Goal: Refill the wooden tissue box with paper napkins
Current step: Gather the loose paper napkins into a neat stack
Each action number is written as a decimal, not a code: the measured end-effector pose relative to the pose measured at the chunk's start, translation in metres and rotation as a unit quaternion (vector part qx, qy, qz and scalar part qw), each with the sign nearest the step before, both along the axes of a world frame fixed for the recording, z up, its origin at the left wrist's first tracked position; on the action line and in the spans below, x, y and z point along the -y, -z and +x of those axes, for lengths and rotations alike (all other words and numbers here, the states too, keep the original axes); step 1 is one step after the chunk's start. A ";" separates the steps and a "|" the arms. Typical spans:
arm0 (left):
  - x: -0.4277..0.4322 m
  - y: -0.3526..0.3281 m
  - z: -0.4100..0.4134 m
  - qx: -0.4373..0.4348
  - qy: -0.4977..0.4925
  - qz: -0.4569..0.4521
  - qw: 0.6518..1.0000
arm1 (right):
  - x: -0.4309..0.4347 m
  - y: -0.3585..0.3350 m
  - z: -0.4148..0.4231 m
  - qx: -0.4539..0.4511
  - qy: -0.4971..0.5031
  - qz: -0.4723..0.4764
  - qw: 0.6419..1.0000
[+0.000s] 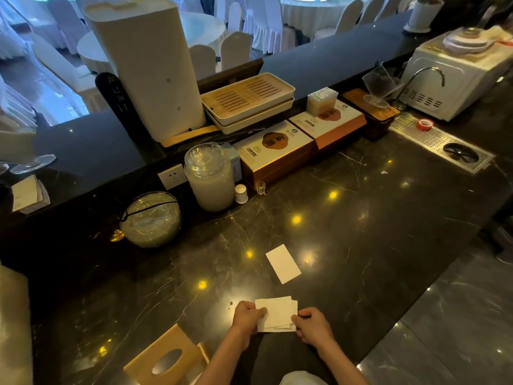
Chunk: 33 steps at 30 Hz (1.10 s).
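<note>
A small stack of white paper napkins [279, 314] lies on the dark marble counter [361, 232] near the front edge. My left hand [248, 315] grips its left side and my right hand [313, 325] grips its right side. A single folded white napkin [283, 263] lies flat on the counter a little farther away. The wooden tissue box [166, 359], light wood with an oval slot on top, stands at the bottom left of my hands, tilted, apart from the napkins.
Along the back of the counter stand a round glass jar [151, 219], a tall lidded glass jar [209, 177], a small white shaker [241, 193], two gift boxes [277, 151] and stacked trays [248, 102]. A metal drain grille [441, 143] is at right.
</note>
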<state>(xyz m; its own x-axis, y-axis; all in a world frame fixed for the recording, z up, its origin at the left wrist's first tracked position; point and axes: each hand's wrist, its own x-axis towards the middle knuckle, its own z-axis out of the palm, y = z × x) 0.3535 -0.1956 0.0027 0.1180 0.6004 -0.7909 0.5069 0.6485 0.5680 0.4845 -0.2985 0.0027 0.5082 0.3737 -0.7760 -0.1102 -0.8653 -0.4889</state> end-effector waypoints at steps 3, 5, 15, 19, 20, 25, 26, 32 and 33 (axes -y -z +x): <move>0.000 0.002 0.001 -0.017 0.010 -0.015 1.000 | -0.001 -0.004 -0.002 -0.050 0.029 0.005 0.998; 0.001 0.002 0.003 -0.040 0.029 0.004 0.999 | 0.000 -0.003 -0.002 -0.076 0.049 0.010 0.996; -0.030 -0.021 0.037 0.039 0.185 0.164 0.968 | -0.015 -0.015 0.034 -0.264 0.127 0.076 0.953; -0.070 -0.031 0.076 0.000 0.238 0.233 0.943 | -0.038 -0.019 0.057 -0.257 0.097 0.119 0.954; -0.079 -0.031 0.087 -0.020 0.251 0.245 0.936 | -0.046 -0.019 0.062 -0.252 0.092 0.121 0.956; -0.104 -0.007 0.121 -0.180 0.373 0.276 0.867 | -0.070 -0.015 0.084 -0.236 0.090 0.083 0.964; -0.106 -0.001 0.123 -0.189 0.389 0.270 0.860 | -0.070 -0.014 0.088 -0.233 0.097 0.073 0.965; -0.107 0.016 0.120 -0.164 0.335 0.157 0.914 | -0.066 -0.006 0.103 -0.245 0.137 0.038 0.959; -0.103 0.017 0.117 -0.150 0.308 0.124 0.931 | -0.063 -0.006 0.104 -0.244 0.140 0.044 0.959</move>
